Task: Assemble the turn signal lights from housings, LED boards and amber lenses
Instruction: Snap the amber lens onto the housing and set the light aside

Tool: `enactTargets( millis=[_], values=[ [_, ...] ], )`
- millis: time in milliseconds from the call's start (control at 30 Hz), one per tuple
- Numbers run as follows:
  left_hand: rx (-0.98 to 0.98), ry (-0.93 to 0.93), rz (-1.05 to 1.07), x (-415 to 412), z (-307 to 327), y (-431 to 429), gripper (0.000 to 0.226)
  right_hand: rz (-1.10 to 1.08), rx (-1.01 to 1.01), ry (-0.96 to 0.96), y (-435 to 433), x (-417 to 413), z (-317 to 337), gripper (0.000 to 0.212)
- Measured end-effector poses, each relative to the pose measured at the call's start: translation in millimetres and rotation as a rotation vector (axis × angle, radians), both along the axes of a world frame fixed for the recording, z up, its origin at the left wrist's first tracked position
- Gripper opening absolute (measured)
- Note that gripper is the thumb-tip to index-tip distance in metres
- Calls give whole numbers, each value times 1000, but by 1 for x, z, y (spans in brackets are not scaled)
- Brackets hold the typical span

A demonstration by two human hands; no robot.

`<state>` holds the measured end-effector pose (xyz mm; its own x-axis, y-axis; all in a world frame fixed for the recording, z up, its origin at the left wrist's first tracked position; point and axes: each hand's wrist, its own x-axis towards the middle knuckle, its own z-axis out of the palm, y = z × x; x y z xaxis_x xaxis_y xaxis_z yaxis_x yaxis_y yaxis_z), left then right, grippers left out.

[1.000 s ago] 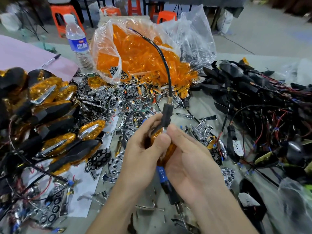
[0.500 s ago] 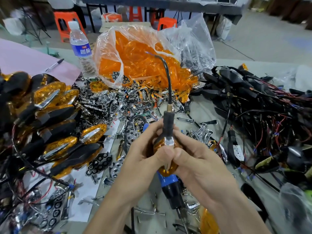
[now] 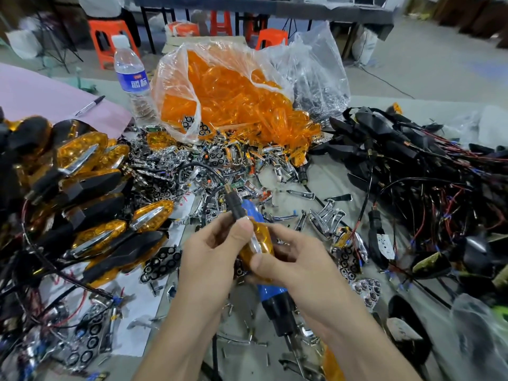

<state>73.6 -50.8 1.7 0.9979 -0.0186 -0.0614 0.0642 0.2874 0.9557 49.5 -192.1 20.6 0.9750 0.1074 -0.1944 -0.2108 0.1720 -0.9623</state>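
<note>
The light has tipped from upright; its stem now points up-left, long axis diagonal. Left hand and right hand clamp fingers on it over the tabletop, hemmed by heaps on both sides.

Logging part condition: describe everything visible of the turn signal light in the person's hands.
The turn signal light has a faceted, glossy amber lens with a chrome strip down its middle. A black stem with a brass-coloured collar runs into a black cable. It tilts stem-up, pinched by the left hand and right hand.
</note>
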Motion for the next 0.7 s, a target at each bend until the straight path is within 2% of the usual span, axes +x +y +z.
enactTargets(
  millis=[100,200,367,433,533,700],
  values=[
    [48,-8,-115,-3,-1,6,27,-60,10,-37,10,-3,-6,35],
    [6,5,-136,-3,-2,13,34,-88,-12,-46,20,-4,-11,40],
    [23,2,-87,-3,-8,22,47,25,-302,-82,20,-5,-11,52],
    [-9,31,-114,0,-7,26,55,43,-277,-82,15,-8,-10,56],
    [-58,61,-127,6,-6,28,58,-99,-272,-54,0,-2,-12,48],
    [-134,137,-48,9,-4,37,39,-237,-778,-123,-28,16,-21,33]
  ],
)
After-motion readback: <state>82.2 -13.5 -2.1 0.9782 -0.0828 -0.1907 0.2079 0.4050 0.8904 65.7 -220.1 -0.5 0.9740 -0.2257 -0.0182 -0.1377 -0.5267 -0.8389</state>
